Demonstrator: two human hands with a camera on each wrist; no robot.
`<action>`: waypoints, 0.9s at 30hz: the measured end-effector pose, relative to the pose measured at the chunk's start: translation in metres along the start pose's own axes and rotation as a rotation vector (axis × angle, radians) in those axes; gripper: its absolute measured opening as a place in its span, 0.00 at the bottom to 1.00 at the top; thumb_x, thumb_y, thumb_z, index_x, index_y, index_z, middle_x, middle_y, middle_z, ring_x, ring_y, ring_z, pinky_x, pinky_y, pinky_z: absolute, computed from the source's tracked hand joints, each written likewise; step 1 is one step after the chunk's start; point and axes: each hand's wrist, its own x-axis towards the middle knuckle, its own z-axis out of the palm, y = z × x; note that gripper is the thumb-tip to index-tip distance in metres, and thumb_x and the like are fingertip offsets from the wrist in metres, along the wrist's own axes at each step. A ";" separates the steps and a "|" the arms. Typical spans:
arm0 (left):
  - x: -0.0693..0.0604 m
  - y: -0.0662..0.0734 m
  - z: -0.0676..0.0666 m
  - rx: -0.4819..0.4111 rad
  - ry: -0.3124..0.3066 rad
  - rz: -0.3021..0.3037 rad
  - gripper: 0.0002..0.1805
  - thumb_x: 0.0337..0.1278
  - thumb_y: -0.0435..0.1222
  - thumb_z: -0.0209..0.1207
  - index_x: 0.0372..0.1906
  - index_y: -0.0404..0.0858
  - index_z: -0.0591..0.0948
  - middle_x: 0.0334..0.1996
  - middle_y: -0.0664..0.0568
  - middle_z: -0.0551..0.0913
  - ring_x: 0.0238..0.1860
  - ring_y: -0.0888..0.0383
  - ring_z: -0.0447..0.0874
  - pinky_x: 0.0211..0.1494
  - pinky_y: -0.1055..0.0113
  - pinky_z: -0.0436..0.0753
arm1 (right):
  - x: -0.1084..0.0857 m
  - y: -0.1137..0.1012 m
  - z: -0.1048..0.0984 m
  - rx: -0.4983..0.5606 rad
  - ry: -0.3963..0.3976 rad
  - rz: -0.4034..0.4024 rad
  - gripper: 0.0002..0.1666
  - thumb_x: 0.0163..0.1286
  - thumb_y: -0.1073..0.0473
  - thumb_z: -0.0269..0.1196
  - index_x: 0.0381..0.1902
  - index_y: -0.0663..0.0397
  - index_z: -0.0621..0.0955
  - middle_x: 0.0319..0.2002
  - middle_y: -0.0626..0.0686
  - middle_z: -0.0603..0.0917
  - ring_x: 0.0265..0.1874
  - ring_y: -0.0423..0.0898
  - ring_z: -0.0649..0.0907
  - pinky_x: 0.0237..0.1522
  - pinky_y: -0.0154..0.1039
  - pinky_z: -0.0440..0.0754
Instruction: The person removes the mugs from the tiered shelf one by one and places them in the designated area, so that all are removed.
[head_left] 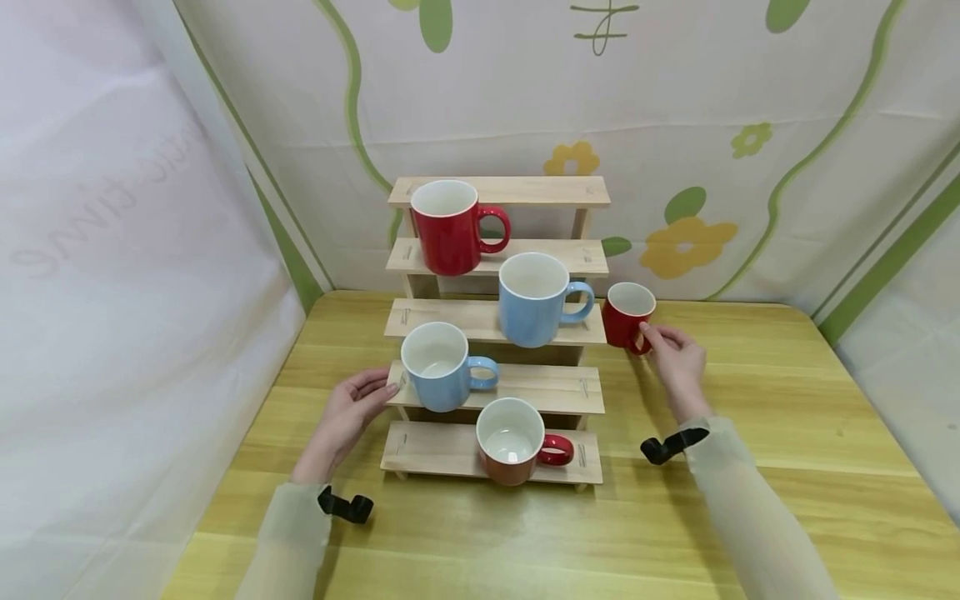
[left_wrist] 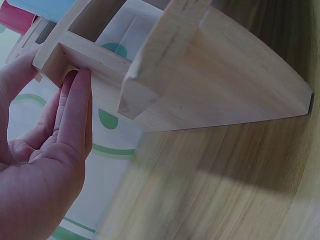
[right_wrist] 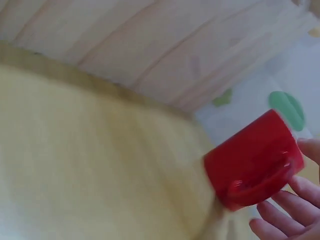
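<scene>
A stepped wooden rack (head_left: 525,385) (left_wrist: 210,75) has its second-lowest step pinched at the left end by my left hand (head_left: 348,421) (left_wrist: 47,150), thumb above and fingers beneath. Right of the rack, my right hand (head_left: 678,367) (right_wrist: 295,210) holds a small red mug (head_left: 622,321) (right_wrist: 250,157) at its handle side; the mug leans in the right wrist view. On the rack stand a red mug (head_left: 452,242) high at the left, a blue mug (head_left: 528,312) on the middle step, another blue mug (head_left: 437,379) near my left hand, and a red mug (head_left: 510,458) on the lowest step.
The rack stands on a wooden table (head_left: 810,400), whose back edge meets a patterned cloth (head_left: 817,200). More white cloth (head_left: 135,250) hangs along the left side. Bare tabletop lies in front of the rack and to its right.
</scene>
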 end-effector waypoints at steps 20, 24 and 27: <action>0.001 -0.001 0.001 -0.007 0.001 0.015 0.25 0.69 0.30 0.64 0.65 0.23 0.72 0.52 0.44 0.80 0.51 0.57 0.81 0.57 0.67 0.83 | -0.033 -0.126 0.018 0.042 -0.159 -0.404 0.27 0.63 0.51 0.76 0.57 0.57 0.85 0.50 0.49 0.87 0.52 0.43 0.83 0.54 0.28 0.78; 0.001 -0.001 0.000 -0.005 0.001 0.012 0.25 0.69 0.30 0.64 0.65 0.23 0.72 0.52 0.44 0.80 0.51 0.57 0.81 0.57 0.67 0.83 | -0.049 -0.142 0.032 0.058 -0.297 -0.437 0.28 0.65 0.53 0.74 0.59 0.60 0.83 0.53 0.52 0.86 0.53 0.45 0.83 0.56 0.29 0.78; 0.000 -0.002 0.000 -0.003 -0.001 0.008 0.26 0.69 0.31 0.64 0.65 0.23 0.72 0.53 0.44 0.80 0.51 0.57 0.81 0.57 0.66 0.82 | -0.061 -0.152 0.044 0.012 -0.351 -0.467 0.27 0.66 0.53 0.74 0.60 0.59 0.83 0.55 0.51 0.86 0.55 0.45 0.82 0.58 0.30 0.77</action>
